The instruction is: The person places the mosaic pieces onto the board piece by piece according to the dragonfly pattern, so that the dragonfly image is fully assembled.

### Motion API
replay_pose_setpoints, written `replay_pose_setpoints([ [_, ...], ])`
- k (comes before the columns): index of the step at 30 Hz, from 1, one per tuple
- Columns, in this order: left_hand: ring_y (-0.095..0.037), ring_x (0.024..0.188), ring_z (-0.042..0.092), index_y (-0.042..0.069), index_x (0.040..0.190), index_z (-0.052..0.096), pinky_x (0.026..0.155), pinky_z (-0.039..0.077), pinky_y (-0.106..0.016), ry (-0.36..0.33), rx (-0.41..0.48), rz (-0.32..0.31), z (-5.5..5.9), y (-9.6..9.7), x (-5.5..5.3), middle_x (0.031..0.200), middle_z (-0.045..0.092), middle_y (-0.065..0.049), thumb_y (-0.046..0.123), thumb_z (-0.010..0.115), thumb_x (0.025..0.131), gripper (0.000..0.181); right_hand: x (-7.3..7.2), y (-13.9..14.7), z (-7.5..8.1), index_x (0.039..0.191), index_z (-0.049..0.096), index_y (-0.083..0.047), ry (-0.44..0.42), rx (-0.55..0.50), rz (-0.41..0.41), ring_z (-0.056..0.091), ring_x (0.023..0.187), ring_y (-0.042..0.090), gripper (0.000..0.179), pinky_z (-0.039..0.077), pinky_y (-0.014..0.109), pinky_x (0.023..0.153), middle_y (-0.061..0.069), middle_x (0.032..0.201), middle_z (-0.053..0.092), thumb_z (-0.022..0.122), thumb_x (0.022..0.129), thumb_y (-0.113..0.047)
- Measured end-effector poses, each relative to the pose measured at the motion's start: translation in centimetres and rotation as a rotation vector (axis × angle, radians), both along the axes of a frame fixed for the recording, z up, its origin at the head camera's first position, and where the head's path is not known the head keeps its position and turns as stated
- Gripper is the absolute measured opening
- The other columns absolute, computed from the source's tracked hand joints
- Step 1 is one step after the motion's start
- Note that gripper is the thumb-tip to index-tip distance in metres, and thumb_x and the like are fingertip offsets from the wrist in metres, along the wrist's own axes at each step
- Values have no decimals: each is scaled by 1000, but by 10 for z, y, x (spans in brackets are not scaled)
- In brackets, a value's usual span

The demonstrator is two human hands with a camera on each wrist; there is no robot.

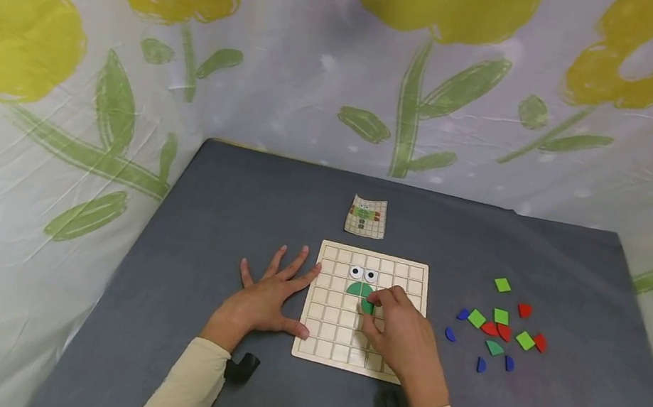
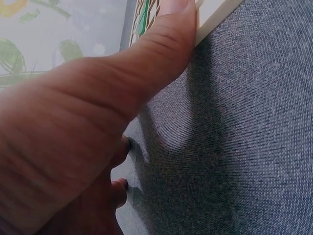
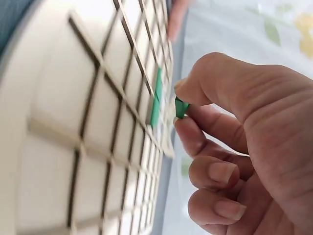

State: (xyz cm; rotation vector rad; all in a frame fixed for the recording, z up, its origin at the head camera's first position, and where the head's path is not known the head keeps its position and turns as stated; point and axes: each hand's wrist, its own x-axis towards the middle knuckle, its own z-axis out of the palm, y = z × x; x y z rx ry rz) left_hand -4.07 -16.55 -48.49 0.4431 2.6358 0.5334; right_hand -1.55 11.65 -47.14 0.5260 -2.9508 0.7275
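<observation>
A wooden grid board point(image 1: 328, 333) lies on the grey cloth. Two round eye pieces point(image 1: 357, 273) sit in its upper cells, with dark green quarter-circle pieces point(image 1: 359, 287) just below them. My right hand point(image 1: 408, 336) is over the board, pinching a green piece point(image 3: 181, 107) between thumb and fingertips. In the right wrist view that piece is held off the grid surface. Spread wide, my left hand point(image 1: 266, 300) rests at the board's left side, thumb and a fingertip touching its edge. The thumb point(image 2: 156, 54) presses the board's rim in the left wrist view.
Behind the board lies a small pattern card point(image 1: 355, 226) showing a figure on a grid. Loose pieces are scattered to the right: light green squares point(image 1: 525, 340), red quarter circles point(image 1: 525, 310), blue pieces point(image 1: 481, 365) and a dark green one point(image 1: 494, 347). A flower-printed curtain point(image 1: 292, 97) hangs behind the table.
</observation>
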Motion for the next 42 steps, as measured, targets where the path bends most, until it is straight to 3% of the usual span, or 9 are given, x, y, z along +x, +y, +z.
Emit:
replay_pose_setpoints([
  [5,-39,163,-10,38,170,21,106,-8,-92,0,-6,-3,-1,2,0,179,0,3,71,86,71,123,-2,-15,-8,106,76,-12,23,21,40,60,67,10,18,56,32,58,0,99,63,82,90,-16],
  [13,-39,163,-9,37,170,22,106,-7,-92,8,-9,-3,-1,3,-1,179,1,2,70,87,70,123,-5,-22,-15,107,77,-13,47,57,49,69,76,17,23,60,36,61,2,101,65,87,87,-15],
  [28,-40,163,-9,36,170,23,106,-7,-92,11,8,-2,1,3,0,179,1,2,69,87,71,122,-6,-26,-15,104,76,-13,94,82,40,66,71,12,24,57,32,58,-1,95,63,91,87,-21],
  [42,-41,163,-11,36,170,23,105,-11,-91,15,64,-1,-4,-3,1,179,0,0,71,86,71,122,-13,-38,-17,98,72,-12,75,70,-15,57,60,11,23,51,31,52,-2,83,58,90,88,-22],
])
